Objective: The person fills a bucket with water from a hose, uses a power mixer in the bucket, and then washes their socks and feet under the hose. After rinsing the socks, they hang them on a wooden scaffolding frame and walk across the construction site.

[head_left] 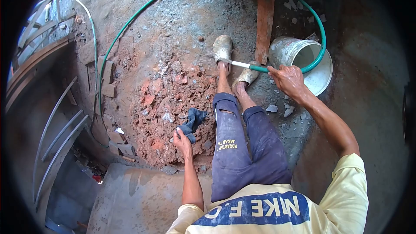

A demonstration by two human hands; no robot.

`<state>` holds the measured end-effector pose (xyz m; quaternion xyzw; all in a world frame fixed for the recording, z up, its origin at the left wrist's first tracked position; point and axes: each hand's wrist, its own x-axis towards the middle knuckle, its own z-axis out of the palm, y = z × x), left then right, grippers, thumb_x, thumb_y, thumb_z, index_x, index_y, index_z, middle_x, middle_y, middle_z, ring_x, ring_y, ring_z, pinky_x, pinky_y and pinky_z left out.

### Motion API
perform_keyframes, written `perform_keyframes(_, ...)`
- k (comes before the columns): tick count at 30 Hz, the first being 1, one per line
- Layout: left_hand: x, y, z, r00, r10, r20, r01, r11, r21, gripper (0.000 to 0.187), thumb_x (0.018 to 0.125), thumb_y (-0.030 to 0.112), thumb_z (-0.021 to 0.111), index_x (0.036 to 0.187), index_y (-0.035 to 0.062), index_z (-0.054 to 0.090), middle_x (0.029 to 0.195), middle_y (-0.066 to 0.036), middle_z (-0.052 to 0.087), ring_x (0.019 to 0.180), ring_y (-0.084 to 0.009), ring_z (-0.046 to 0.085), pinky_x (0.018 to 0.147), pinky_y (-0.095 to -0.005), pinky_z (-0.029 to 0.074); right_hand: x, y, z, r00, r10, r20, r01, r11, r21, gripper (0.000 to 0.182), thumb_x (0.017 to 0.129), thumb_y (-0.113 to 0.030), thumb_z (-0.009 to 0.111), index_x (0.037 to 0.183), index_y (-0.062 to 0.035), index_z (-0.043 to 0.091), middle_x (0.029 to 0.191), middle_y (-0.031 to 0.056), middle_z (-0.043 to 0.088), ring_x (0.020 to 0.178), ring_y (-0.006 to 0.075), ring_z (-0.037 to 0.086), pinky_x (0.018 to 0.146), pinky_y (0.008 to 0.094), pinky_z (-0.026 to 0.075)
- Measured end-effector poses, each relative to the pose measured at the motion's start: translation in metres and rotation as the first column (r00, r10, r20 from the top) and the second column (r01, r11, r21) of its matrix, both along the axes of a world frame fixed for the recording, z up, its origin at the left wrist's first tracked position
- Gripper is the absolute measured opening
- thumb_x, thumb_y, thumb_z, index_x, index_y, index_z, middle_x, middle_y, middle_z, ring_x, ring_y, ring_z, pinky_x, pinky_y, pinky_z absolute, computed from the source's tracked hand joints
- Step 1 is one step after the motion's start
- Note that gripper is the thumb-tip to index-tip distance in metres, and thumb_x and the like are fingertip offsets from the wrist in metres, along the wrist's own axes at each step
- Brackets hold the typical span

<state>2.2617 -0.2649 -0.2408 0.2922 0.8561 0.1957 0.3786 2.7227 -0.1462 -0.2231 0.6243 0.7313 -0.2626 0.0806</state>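
Observation:
My right hand (288, 80) is closed around a green hose (260, 68) just behind its white pipe end (240, 64). The pipe end points left at a muddy, light-coloured shoe (223, 47) on one foot, and water appears to run over it. The other shoe (248, 76) is partly behind the hose. Low over the heap of reddish rubble (151, 104), my left hand (183, 144) grips a dark blue cloth (193, 121), which hangs bunched beyond the fingers.
A white bucket (281, 52) lies tipped beside the right hand, with the hose looping past its mouth. A wooden plank (264, 17) stretches away near the shoes. Curved metal bars (52, 117) are at the left. Broken chips (272, 108) lie by the legs.

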Motion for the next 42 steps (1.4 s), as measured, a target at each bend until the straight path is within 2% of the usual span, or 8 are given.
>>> perform_keyframes(9,-0.011,0.000,-0.003,0.998,0.003,0.069,-0.004,1.000,0.019,0.029,0.098,0.025,0.047,0.093,0.0003,0.061,0.082,-0.002,0.062,0.072,-0.0093,0.053,0.068,-0.0248,0.044,-0.005,0.018,-0.006,0.996,-0.073,0.044,0.073,0.997,-0.004,0.020,0.091,-0.030,0.054,0.098,-0.0151,0.066,0.059,0.0151,0.058,0.053,0.0321,0.060,0.047,0.0444,0.044)
perform_keyframes(24,-0.010,0.076,-0.011,0.997,0.078,0.001,-0.078,0.997,-0.025,0.035,0.098,0.029,0.042,0.082,0.0003,0.054,0.077,-0.003,0.054,0.070,-0.0137,0.046,0.066,-0.0301,0.041,0.033,-0.004,0.022,0.992,0.122,0.026,-0.092,0.859,-0.503,0.017,0.084,-0.026,0.059,0.091,-0.0175,0.072,0.064,0.0148,0.063,0.062,0.0339,0.063,0.057,0.0457,0.049)
perform_keyframes(28,0.002,0.106,-0.023,0.991,0.044,-0.126,-0.030,0.993,0.118,0.038,0.097,0.030,0.038,0.090,-0.0032,0.056,0.084,-0.012,0.055,0.080,-0.0218,0.050,0.078,-0.0351,0.039,0.040,-0.010,0.025,0.990,0.140,0.011,-0.113,0.838,-0.535,0.017,0.084,-0.028,0.060,0.090,-0.0173,0.072,0.063,0.0136,0.063,0.062,0.0335,0.063,0.058,0.0455,0.048)
perform_keyframes(29,-0.007,0.118,-0.020,0.987,-0.117,-0.107,0.115,0.993,-0.027,0.041,0.096,0.033,0.039,0.095,-0.0041,0.057,0.088,-0.013,0.057,0.084,-0.0217,0.052,0.081,-0.0342,0.040,0.038,-0.009,0.024,0.989,0.145,0.004,-0.121,0.838,-0.533,0.018,0.084,-0.028,0.060,0.092,-0.0177,0.072,0.063,0.0128,0.062,0.061,0.0330,0.062,0.057,0.0451,0.048)
perform_keyframes(30,-0.004,0.125,-0.022,0.967,-0.122,-0.224,0.108,0.991,-0.076,0.037,0.093,0.033,0.049,0.094,-0.0037,0.056,0.089,-0.010,0.058,0.083,-0.0201,0.054,0.079,-0.0332,0.042,0.037,-0.007,0.027,0.989,0.145,-0.014,-0.130,0.838,-0.530,0.018,0.084,-0.028,0.060,0.092,-0.0177,0.072,0.063,0.0128,0.062,0.061,0.0330,0.062,0.057,0.0451,0.048)
perform_keyframes(33,0.002,0.135,-0.030,0.995,-0.047,-0.090,0.044,0.999,-0.029,0.034,0.084,0.020,0.065,0.104,-0.0012,0.049,0.087,-0.009,0.056,0.074,-0.0170,0.054,0.067,-0.0304,0.046,0.038,-0.005,0.030,0.993,0.117,0.012,-0.093,0.839,-0.536,0.020,0.085,-0.028,0.059,0.099,-0.0187,0.070,0.061,0.0121,0.061,0.058,0.0326,0.061,0.056,0.0448,0.048)
perform_keyframes(38,-0.045,0.109,-0.090,0.967,-0.182,-0.181,0.181,0.983,-0.023,0.036,0.085,0.020,0.063,0.108,-0.0008,0.046,0.090,-0.010,0.054,0.077,-0.0181,0.054,0.070,-0.0315,0.046,0.034,-0.008,0.015,0.992,0.120,0.041,-0.079,0.839,-0.538,0.019,0.086,-0.028,0.057,0.097,-0.0175,0.069,0.060,0.0123,0.060,0.057,0.0326,0.061,0.055,0.0442,0.048)
perform_keyframes(42,-0.057,0.086,-0.108,0.956,-0.242,-0.164,0.202,0.952,-0.230,0.057,0.083,0.027,0.066,0.125,-0.0007,0.041,0.116,-0.019,0.049,0.104,-0.0268,0.051,0.090,-0.0409,0.040,0.034,-0.014,0.011,0.984,0.156,0.081,-0.089,0.841,-0.534,0.020,0.087,-0.029,0.057,0.098,-0.0171,0.068,0.060,0.0120,0.059,0.056,0.0319,0.061,0.054,0.0440,0.047)
